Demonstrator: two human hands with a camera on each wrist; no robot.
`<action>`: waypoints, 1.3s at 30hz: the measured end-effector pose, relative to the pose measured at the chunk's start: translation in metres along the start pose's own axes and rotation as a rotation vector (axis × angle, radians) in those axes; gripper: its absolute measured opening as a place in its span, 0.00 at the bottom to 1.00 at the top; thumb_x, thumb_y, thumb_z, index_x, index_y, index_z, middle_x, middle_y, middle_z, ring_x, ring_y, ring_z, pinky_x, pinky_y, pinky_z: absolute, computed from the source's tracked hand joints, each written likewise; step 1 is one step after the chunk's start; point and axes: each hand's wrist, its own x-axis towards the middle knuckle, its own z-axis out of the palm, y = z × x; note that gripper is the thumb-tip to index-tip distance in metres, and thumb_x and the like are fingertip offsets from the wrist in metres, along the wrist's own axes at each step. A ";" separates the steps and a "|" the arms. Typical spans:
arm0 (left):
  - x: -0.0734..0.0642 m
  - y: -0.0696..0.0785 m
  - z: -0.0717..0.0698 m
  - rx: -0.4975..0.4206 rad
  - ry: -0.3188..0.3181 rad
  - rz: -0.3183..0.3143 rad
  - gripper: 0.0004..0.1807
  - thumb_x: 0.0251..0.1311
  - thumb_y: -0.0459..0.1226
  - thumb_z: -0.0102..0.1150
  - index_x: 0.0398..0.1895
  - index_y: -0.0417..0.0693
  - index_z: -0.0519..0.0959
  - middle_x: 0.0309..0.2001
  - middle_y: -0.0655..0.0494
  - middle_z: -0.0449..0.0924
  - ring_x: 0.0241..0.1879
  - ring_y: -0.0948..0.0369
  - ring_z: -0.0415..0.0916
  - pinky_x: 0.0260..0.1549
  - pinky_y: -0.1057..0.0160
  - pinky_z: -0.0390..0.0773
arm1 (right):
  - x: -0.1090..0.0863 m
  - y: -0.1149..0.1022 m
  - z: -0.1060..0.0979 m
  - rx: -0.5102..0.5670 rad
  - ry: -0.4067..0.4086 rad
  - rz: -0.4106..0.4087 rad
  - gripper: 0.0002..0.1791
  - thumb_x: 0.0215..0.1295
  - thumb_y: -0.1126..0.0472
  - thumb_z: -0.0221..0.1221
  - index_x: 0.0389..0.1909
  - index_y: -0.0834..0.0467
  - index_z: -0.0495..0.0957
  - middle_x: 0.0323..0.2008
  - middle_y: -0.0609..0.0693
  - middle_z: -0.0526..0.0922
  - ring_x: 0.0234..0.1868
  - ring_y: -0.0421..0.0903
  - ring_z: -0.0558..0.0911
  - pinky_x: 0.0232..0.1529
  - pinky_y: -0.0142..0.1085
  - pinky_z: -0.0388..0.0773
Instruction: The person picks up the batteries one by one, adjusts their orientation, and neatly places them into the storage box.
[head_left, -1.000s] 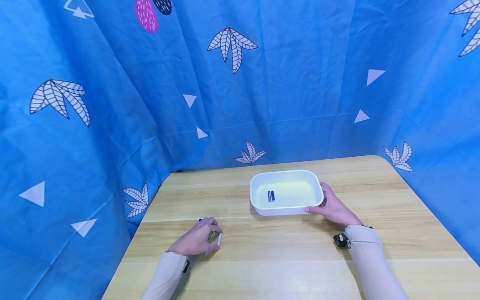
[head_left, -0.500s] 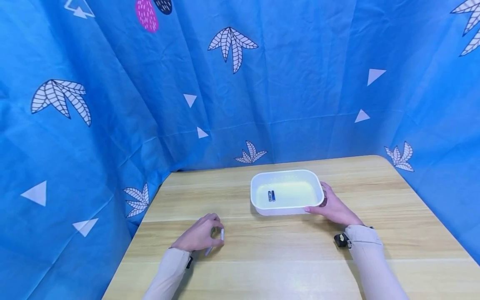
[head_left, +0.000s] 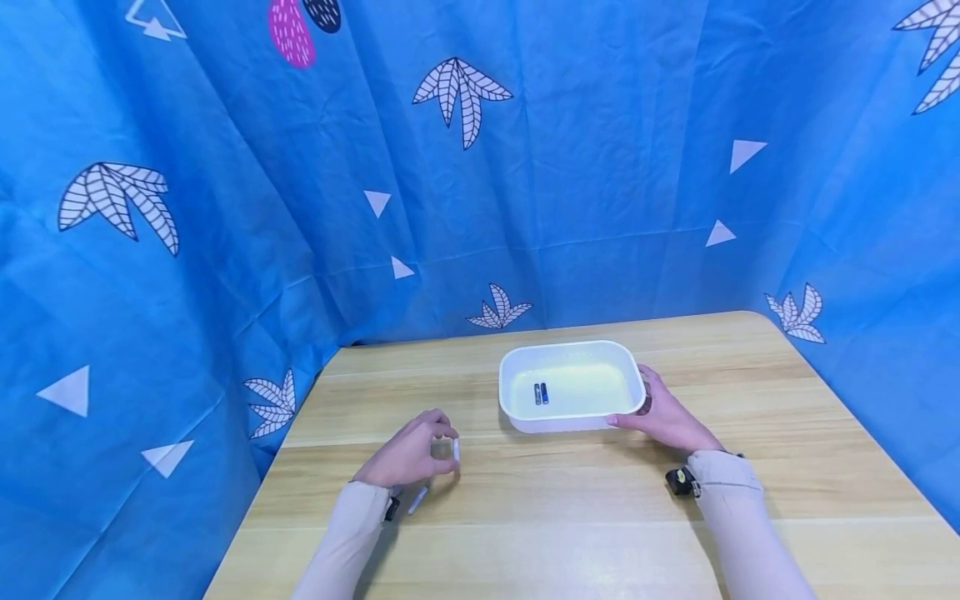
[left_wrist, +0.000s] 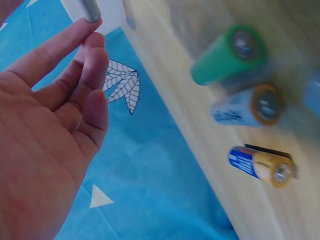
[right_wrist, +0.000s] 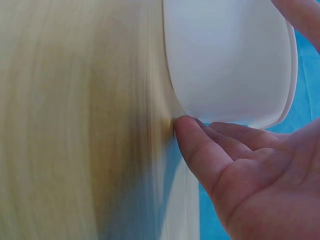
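Left hand [head_left: 408,457], lower left of centre: pinching a small pale cylinder [head_left: 455,450]. Three batteries, green [left_wrist: 225,57], pale [left_wrist: 245,107] and blue-and-gold [left_wrist: 260,165]: right half of the left-wrist view, beside that hand. Two dark batteries [head_left: 541,394], side by side: inside a white tub [head_left: 573,423], right of centre, on the wooden surface [head_left: 562,517]. Right hand [head_left: 667,414], lower right: grasping the tub's right end.

We see the held cylinder [left_wrist: 91,11] cut by the left wrist view's top edge and the green battery [left_wrist: 227,57] blurred. The batteries [head_left: 545,394] in the bin [head_left: 596,387] are too small for us to read.
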 end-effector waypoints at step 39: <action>0.057 0.030 -0.024 -0.044 0.071 0.068 0.25 0.56 0.50 0.74 0.54 0.48 0.86 0.53 0.55 0.79 0.52 0.54 0.79 0.57 0.54 0.81 | 0.000 -0.003 0.003 -0.027 0.013 0.011 0.65 0.54 0.50 0.77 0.81 0.65 0.43 0.77 0.71 0.55 0.75 0.72 0.62 0.75 0.69 0.56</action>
